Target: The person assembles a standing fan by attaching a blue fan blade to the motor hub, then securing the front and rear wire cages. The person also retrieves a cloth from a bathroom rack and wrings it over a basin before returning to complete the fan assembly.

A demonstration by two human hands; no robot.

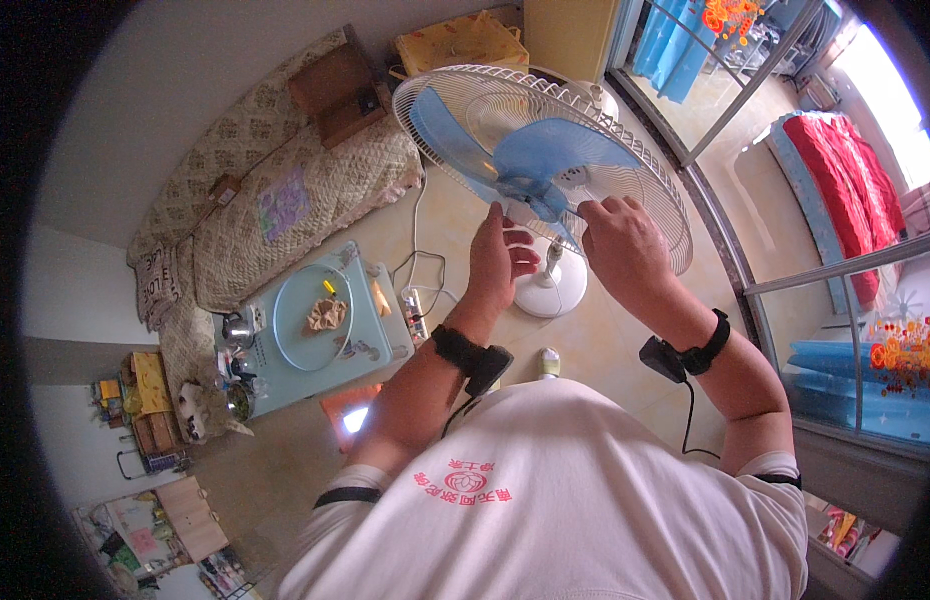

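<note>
on the pale floor (625, 355) stands the fan (563, 148), blades (447, 128) mounted and front cover off, left hand (495, 265) fingers loosely spread, right hand (625, 240) fingers curled near the hub (533, 203), grip unclear.

Glossy beige floor (615, 350) bordered by metal-framed glass sliding doors (845, 266), red-covered bed (845, 190) seen beyond, lit by a bright white window (890, 105), quilted beige sofa (355, 185) set along a plain grey wall (205, 75), pale-blue rectangular table (283, 386) placed beside it

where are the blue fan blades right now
In the head view, the blue fan blades are at upper centre, in front of the white wire grille, just beyond the left hand and right hand.
</note>
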